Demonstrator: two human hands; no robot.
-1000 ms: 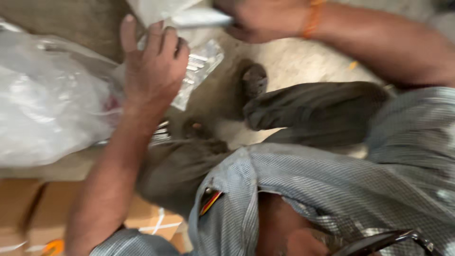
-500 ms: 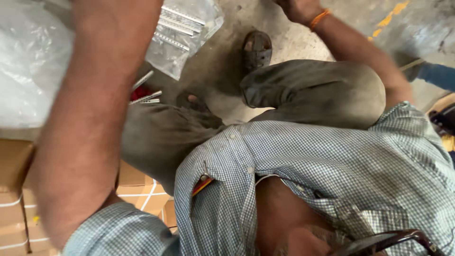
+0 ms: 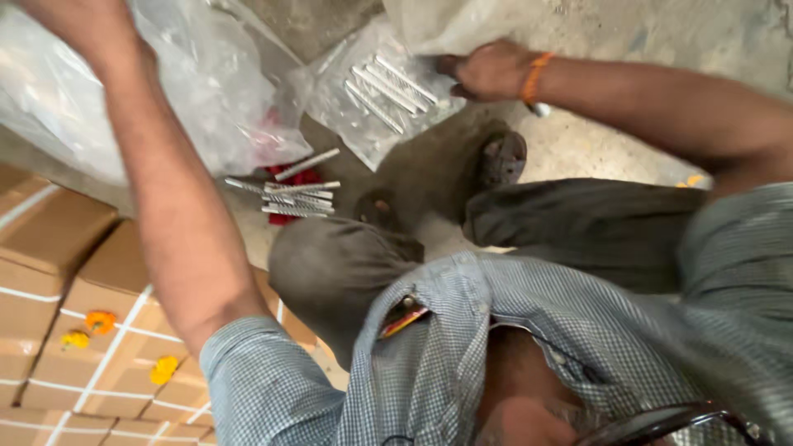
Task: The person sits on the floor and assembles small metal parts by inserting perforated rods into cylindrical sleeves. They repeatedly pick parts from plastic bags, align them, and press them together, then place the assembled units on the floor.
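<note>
A: What does the head view show around your hands?

B: You are seated on a rough grey concrete floor (image 3: pixel 628 49), looking down past your checked grey shirt and dark trousers. Your right hand (image 3: pixel 487 70), with an orange thread band (image 3: pixel 535 78) at the wrist, is closed on the edge of a small clear plastic bag (image 3: pixel 372 107). The bag is thin, crinkled and glossy, and it lies on the floor at the top centre.

A: What is inside it?

B: Several slim, straight metal rods (image 3: pixel 388 91), silvery and dull, lying roughly side by side at a slant.

A: And your left hand?

B: Your left hand (image 3: pixel 83 25) reaches up to the top left corner, against a large, puffy clear plastic sack (image 3: pixel 206 99). The hand is cut off by the frame edge, so I cannot tell whether its fingers are clenched or spread.

A: Anything else nearby?

B: A loose pile of the same metal rods (image 3: pixel 293 194) rests on something red, just below the sack. At the lower left stand flat brown cardboard boxes (image 3: pixel 58 239), bound with white straps, with small orange and yellow flowers (image 3: pixel 101 320) on them. A worn dark sandal (image 3: pixel 500 161) sits near the middle.
</note>
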